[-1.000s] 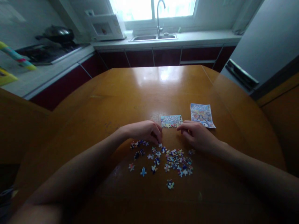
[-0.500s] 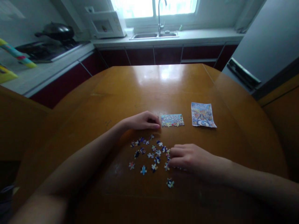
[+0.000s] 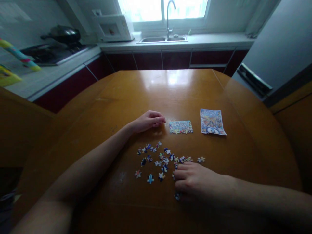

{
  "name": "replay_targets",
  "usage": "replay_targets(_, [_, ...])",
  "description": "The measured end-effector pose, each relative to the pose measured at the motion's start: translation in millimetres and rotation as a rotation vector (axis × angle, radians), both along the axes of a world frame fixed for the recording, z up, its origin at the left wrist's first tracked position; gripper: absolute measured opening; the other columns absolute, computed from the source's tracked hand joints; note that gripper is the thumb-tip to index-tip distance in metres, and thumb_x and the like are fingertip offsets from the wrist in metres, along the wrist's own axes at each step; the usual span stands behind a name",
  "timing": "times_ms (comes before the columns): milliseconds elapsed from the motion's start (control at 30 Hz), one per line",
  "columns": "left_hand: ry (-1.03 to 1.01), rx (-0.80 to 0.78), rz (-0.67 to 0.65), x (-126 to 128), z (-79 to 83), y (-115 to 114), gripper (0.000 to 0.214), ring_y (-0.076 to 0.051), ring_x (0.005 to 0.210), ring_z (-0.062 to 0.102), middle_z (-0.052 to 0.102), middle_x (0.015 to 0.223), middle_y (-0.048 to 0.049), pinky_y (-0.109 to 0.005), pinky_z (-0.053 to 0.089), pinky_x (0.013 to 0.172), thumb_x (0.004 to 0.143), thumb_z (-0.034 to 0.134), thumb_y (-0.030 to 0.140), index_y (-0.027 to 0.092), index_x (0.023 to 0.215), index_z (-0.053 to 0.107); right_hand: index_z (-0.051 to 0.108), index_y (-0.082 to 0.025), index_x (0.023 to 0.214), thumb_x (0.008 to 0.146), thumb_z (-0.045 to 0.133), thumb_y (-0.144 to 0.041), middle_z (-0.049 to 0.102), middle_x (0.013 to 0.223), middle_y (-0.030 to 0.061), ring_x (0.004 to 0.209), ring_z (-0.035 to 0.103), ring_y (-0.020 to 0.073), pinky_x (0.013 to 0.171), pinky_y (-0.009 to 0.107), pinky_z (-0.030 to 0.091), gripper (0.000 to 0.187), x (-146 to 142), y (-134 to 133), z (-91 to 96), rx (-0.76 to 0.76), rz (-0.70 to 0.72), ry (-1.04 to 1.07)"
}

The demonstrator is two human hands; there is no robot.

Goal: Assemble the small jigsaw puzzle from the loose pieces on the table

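A partly joined jigsaw puzzle point(image 3: 180, 127) lies flat, light blue at the top, with an uneven lower edge. Just left of it, my left hand point(image 3: 149, 121) rests on the table, fingers loosely bent, thumb apart, holding nothing visible. Loose jigsaw pieces point(image 3: 165, 161) are scattered nearer to me. Over their right side is my right hand point(image 3: 195, 178), its fingers curled downward and close together. What its fingertips hold, if anything, is hidden. One dark and white piece point(image 3: 177, 196) shows partly beneath that hand. A creased picture sheet point(image 3: 212, 122) lies right of the joined part.
All this is on a large wooden table point(image 3: 136, 94) with rounded sides. Beyond it are a counter with a sink point(image 3: 153, 39), a tap point(image 3: 168, 19) and a white microwave point(image 3: 113, 28). A dark pan point(image 3: 64, 34) stands on the stove at left. A fridge point(image 3: 275, 45) is at right.
My left hand has drawn slightly away from the joined puzzle and its fingers have loosened. My right hand has moved toward me, uncovering several pieces behind it and partly covering the nearest one.
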State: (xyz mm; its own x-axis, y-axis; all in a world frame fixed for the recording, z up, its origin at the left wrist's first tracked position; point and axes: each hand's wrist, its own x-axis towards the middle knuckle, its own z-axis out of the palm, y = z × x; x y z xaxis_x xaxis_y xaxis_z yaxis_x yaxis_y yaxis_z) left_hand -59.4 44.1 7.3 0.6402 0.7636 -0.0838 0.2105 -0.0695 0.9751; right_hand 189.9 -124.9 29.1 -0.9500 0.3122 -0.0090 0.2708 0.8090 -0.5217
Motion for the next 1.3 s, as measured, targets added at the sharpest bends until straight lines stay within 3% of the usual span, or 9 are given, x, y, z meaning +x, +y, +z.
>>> replay_targets(167, [-0.007,0.001,0.003,-1,-2.3,1,0.034,-0.007,0.059,0.045,0.058,0.082,-0.0031,-0.021,0.036,0.051,0.090,0.058,0.035,0.020,0.120,0.058,0.061,-0.018,0.085,0.092,0.058,-0.025,0.064,0.093,0.0055,0.085,0.054,0.0170,0.079,0.030,0.042,0.010,1,0,9.2,-0.098,-0.012,0.000])
replay_targets(300, [0.009,0.083,0.047,0,-3.3,1,0.043,-0.007,0.060,0.046,0.060,0.090,-0.0047,-0.021,0.036,0.051,0.089,0.057,0.033,0.021,0.130,0.050,0.062,-0.018,0.081,0.085,0.057,-0.011,0.065,0.084,0.0023,0.077,0.055,0.0141,0.075,0.026,0.044,0.009,3,2,6.5,-0.256,-0.068,0.131])
replay_targets(400, [0.010,0.214,0.135,6,0.0,-4,0.042,-0.008,0.060,0.048,0.061,0.083,-0.0031,-0.023,0.039,0.053,0.086,0.061,0.032,0.017,0.124,0.055,0.065,-0.018,0.083,0.082,0.058,-0.009,0.066,0.080,0.0004,0.071,0.057,0.0118,0.066,0.024,0.045,0.012,6,11,0.7,-0.395,-0.310,0.279])
replay_targets(533, [0.078,0.596,0.263,21,12.2,-26,0.030,-0.010,0.063,0.049,0.068,0.083,-0.0026,-0.026,0.043,0.061,0.086,0.064,0.030,0.018,0.114,0.063,0.068,-0.018,0.080,0.080,0.066,-0.018,0.065,0.069,-0.0006,0.062,0.054,0.0120,0.057,0.025,0.043,0.003,17,40,-2.1,-0.399,-0.756,0.435])
replay_targets(667, [0.118,0.892,0.097,39,22.4,-53,0.018,-0.016,0.086,0.060,0.073,0.096,-0.0037,-0.032,0.048,0.082,0.087,0.068,0.032,0.022,0.102,0.068,0.070,-0.017,0.078,0.077,0.071,-0.025,0.070,0.074,0.0036,0.069,0.062,0.0155,0.063,0.029,0.048,0.008,28,66,-1.3,-0.443,-0.945,0.550])
replay_targets(900, [0.090,1.134,-0.003,55,14.1,-66,0.012,-0.014,0.084,0.060,0.074,0.097,-0.0014,-0.030,0.050,0.081,0.085,0.071,0.027,0.023,0.096,0.069,0.071,-0.018,0.077,0.076,0.072,-0.028,0.072,0.076,0.0044,0.070,0.065,0.0172,0.066,0.032,0.051,0.010,25,67,-3.7,-0.511,-0.957,0.571])
replay_targets(1133, [0.130,1.179,-0.047,56,9.6,-69,0.005,-0.013,0.081,0.058,0.074,0.093,0.0003,-0.028,0.051,0.077,0.086,0.067,0.022,0.024,0.089,0.070,0.070,-0.019,0.076,0.076,0.072,-0.026,0.073,0.077,0.0049,0.072,0.066,0.0178,0.068,0.033,0.052,0.008,20,65,-6.7,-0.563,-0.918,0.594])
replay_targets(1300, [0.129,1.154,-0.045,44,9.0,-56,0.007,-0.014,0.080,0.057,0.074,0.091,-0.0002,-0.028,0.050,0.074,0.084,0.071,0.023,0.025,0.090,0.072,0.066,-0.017,0.093,0.085,0.063,-0.028,0.072,0.079,0.0046,0.071,0.066,0.0169,0.064,0.031,0.049,0.014,19,65,-11.9,-0.520,-0.943,0.617])
